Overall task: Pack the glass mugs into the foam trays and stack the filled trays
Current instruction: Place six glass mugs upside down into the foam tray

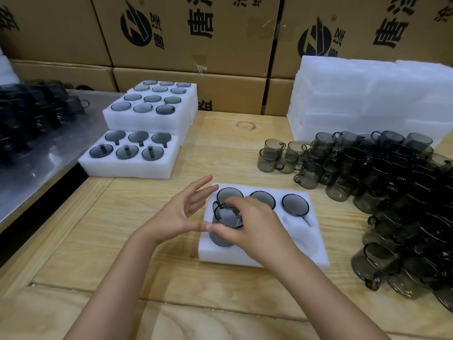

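smoky glass mug point(224, 218) pinched by right hand point(252, 224) fingers; left hand point(174, 214) fingers spread.

A right hand point(247, 224) grips a smoky glass mug point(226, 225) over a white foam tray point(306, 246) on a wooden table point(122, 241); the left hand point(182, 212) hovers beside it, fingers spread; loose mugs point(392, 192) crowd the right.

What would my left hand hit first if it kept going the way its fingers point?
Your left hand points away and to the right, so likely the far left corner of the foam tray. Depth is unclear; it may be high enough to pass over onto the bare table.
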The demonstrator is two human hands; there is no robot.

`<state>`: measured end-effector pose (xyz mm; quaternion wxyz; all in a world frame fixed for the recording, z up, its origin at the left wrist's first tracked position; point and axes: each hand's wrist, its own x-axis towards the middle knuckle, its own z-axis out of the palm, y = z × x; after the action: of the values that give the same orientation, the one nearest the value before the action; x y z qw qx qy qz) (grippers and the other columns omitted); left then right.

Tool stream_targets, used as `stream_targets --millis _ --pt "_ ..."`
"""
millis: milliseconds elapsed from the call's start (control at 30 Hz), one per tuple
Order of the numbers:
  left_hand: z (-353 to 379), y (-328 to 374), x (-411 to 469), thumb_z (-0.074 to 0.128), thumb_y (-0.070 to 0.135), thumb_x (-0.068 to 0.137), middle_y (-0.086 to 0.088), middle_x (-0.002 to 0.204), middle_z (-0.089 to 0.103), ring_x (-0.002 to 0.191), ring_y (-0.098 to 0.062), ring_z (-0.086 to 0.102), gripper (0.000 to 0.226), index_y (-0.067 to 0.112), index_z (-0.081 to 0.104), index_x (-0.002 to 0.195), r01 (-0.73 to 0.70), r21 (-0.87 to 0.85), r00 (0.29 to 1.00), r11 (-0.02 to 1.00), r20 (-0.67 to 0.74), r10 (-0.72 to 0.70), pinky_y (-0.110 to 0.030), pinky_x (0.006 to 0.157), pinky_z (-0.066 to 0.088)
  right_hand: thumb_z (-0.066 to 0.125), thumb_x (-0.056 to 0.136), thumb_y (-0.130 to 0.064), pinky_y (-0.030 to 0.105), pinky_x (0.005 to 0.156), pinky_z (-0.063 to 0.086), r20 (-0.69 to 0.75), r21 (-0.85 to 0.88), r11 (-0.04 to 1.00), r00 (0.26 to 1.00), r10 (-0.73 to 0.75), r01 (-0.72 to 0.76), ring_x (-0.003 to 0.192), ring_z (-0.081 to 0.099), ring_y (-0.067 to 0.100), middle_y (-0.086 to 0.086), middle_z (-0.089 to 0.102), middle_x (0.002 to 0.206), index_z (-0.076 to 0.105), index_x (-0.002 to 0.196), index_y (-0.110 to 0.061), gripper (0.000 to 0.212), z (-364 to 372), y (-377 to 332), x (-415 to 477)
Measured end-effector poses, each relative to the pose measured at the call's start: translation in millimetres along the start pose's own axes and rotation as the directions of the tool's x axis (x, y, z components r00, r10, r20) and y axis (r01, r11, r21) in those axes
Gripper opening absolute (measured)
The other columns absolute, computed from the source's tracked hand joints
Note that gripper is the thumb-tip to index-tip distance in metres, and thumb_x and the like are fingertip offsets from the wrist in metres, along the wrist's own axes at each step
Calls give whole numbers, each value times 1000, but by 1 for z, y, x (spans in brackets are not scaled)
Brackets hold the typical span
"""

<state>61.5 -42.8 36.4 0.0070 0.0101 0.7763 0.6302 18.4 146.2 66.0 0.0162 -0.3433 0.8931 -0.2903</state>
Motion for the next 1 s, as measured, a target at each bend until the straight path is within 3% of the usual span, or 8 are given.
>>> stream_targets --millis 167,300,400,500,600,667,833,1000 --pt "-3 -6 0 77 -7 69 13 144 45 136 -1 36 95 31 31 143 9 13 997 1000 71 -10 -20 112 29 49 84 -62 21 75 30 -23 -266 961 996 -87 77 108 48 16 0 54 112 48 128 -20 61 10 -7 -4" --pt "-5 -1 -5 64 4 74 8 142 50 135 -4 39 77 27 37 142 15 -47 997 999 82 -11 -24 110 32 56 81 -60 23 73 30 47 -235 968 996 -73 82 108 47 17 0 52 112 50 122 -19 58 11 -9 0" --pt "11 13 -1 56 18 85 9 133 57 130 -1 44 49 28 49 133 -9 -93 987 996 -162 -7 -21 105 34 52 81 -62 26 88 38 71 29 999 997 -27 25 111 43 11 -8 51 115 53 118 -22 55 2 -1 5" --pt "41 30 6 36 35 101 15 143 43 136 3 33 30 33 47 129 -88 93 917 992 -382 117 -11 110 24 33 97 -44 27 111 20 -52 68 997 998 -37 41 137 26 17 -3 39 145 42 138 -17 49 3 3 19" --pt "57 36 10 25 50 94 12 154 24 144 1 11 47 35 35 137 -215 500 915 839 -197 352 -24 117 5 31 97 -40 44 118 -4 144 -258 962 988 -58 94 144 -17 22 0 -10 159 -2 151 -26 64 17 2 29" --pt "63 33 13 14 55 89 12 156 21 144 2 -2 59 36 39 139 -253 687 931 682 -19 364 -31 117 -5 33 94 -49 53 114 -12 240 -477 862 969 -59 171 141 -26 28 5 -25 155 -18 148 -28 77 23 6 29" --pt "66 17 16 1 55 85 16 157 19 145 -1 -6 70 39 38 142 -201 824 966 530 77 246 -37 117 -6 27 95 -52 58 107 -19 280 -635 753 960 16 173 140 -27 33 14 -29 152 -23 146 -23 77 31 9 21" --pt "67 14 14 1 53 85 13 158 16 146 -6 -3 70 37 35 144 -167 837 970 522 45 239 -39 118 -1 29 94 -51 59 110 -13 280 -658 732 960 19 178 142 -22 33 15 -23 154 -22 146 -22 78 34 7 23"
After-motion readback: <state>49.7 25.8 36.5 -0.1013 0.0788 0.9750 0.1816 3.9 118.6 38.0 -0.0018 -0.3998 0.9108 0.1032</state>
